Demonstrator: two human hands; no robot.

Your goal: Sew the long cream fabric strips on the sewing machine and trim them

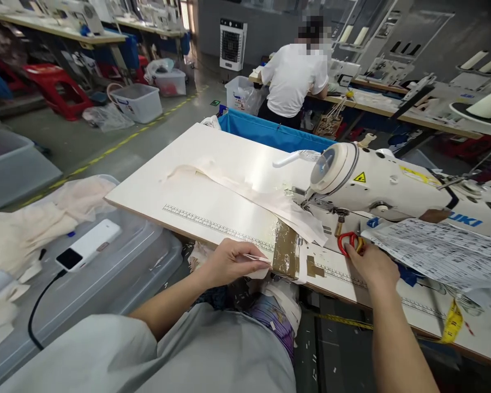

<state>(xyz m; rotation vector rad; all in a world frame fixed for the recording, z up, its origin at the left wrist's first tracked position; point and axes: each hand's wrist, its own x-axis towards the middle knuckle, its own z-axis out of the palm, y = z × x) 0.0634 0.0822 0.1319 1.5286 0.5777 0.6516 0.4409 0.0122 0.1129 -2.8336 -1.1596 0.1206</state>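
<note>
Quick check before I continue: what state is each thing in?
Left hand, closed on pale pieces
Right hand, gripping scissors
Scissors, blade opening unclear
Fabric strip, laid out on table
Sewing machine, motion unclear
Tape measure, draped over edge
Printed paper, unfolded
White device, plugged in

My left hand [229,263] is hiding part of some pale strips [262,258], my right hand [372,266] part of the scissors [345,236]. My view's right edge is cutting off the sewing machine [382,183]; print on the paper [427,252] is looking unreadably small.
</note>
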